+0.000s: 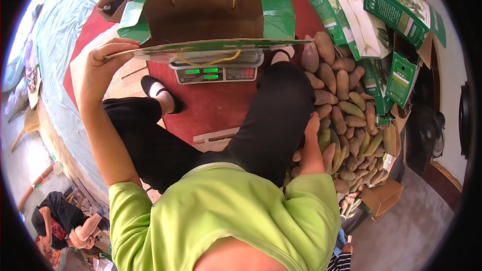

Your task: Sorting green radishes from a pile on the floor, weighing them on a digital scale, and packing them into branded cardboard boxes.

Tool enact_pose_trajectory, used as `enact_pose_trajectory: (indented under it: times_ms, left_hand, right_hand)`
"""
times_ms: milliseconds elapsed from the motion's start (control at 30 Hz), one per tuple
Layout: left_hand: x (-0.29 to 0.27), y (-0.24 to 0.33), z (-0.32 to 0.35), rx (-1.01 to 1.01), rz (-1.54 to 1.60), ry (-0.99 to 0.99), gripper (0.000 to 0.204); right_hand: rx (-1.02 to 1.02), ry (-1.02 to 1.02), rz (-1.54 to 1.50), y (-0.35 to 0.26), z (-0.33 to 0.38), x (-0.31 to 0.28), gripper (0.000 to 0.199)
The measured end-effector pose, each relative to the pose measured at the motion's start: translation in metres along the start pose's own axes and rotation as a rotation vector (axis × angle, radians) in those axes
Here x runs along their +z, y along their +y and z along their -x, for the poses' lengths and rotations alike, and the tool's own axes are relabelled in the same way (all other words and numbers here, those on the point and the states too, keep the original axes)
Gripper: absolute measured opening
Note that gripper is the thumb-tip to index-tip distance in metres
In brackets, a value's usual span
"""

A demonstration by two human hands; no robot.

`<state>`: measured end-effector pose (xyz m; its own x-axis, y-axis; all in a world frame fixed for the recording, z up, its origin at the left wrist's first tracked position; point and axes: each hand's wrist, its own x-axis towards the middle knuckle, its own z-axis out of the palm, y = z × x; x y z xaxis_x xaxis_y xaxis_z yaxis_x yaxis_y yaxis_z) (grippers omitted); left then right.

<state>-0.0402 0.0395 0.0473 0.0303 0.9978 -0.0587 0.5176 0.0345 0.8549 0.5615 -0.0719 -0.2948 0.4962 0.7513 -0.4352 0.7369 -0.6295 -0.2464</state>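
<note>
An open cardboard gift box (pixel 201 22) with green flaps and yellow rope handles stands on a digital weighing scale (pixel 216 75) with lit green displays. My left hand (pixel 108 60) is closed on the left end of the box's near lid flap (pixel 201 47), thumb below and fingers above. Beside my right thigh, my right hand (pixel 312 124) hangs low at a large heap of elongated reddish-brown and green produce (pixel 343 84); I cannot make out its exact kind. The thigh and heap partly hide that hand's fingers, so its grip does not show.
Folded green and white cartons (pixel 396 7) lie stacked at the far right. A black fan (pixel 432 133) stands by the right wall, near a small open brown carton (pixel 382 198). Pale blue sheeting (pixel 70 35) spreads on the left. Another person (pixel 63 223) sits at lower left.
</note>
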Motion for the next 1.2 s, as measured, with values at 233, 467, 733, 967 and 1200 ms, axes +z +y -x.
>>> enact_pose_trajectory:
  times_ms: [233,467,733,967,1200]
  left_hand:
    - [0.000,-0.007,0.001,-0.027,0.058,-0.003,0.013]
    - [0.004,-0.008,0.001,-0.099,0.159,0.054,0.015]
    - [0.009,0.000,0.005,-0.093,0.290,0.111,0.041]
    - [-0.001,-0.022,0.002,-0.148,0.214,0.088,0.024]
    - [-0.005,-0.035,0.007,-0.146,0.188,0.084,0.016]
  right_hand:
    - [-0.329,0.238,-0.292,-0.048,0.007,-0.099,0.058]
    - [-0.680,0.367,-0.805,-0.237,0.067,-0.251,0.053]
    - [-1.221,0.076,-0.637,-0.408,0.123,-0.277,0.044]
    - [-1.406,-0.174,0.064,-0.456,0.115,-0.203,0.035]
    - [-1.120,-0.251,-0.555,-0.414,0.098,-0.240,0.025]
